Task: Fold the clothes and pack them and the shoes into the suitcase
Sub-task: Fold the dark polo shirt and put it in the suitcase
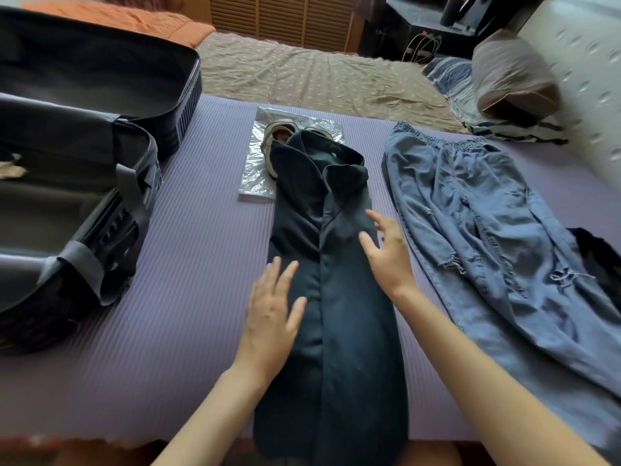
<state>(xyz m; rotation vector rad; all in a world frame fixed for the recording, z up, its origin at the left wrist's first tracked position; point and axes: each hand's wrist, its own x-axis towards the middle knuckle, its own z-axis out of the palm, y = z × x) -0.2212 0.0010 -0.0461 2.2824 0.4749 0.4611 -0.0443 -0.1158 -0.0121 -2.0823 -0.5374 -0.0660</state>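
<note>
Far left: dark suitcase (84, 156), open, both halves lying on the purple mat (188, 264). Near half shows grey straps across its cavity; its edge lies near the mat's left side. Far half reaches toward the orange cover (134, 18) behind.

Between suitcase and shirt: a broad bare strip of mat, running from front edge to back.

Centre: dark shirt (336, 297), folded lengthwise into a narrow column, collar at the far end, hem hanging over the mat's near edge. Collar end overlaps a clear plastic bag (255, 176) with shoes (274, 139) on it; one shoe shows, the other is mostly hidden under the cloth.

Left hand (268, 317): flat, fingers spread and extended, palm down on the shirt's left edge, gripping nothing.

Right hand (389, 253): fingers loosely spread, slightly curled, at the shirt's right edge mid-length; contact uncertain, nothing held.

Narrow gap of mat between shirt and jeans.

Right: blue jeans (504, 247), unfolded and rumpled, waistband at the far end, legs running to the near right corner. A dark garment (598, 260) peeks out just beside them at the frame's right edge.

Beyond the mat: beige bedsheet (319, 72), pillow (514, 75) far right.
</note>
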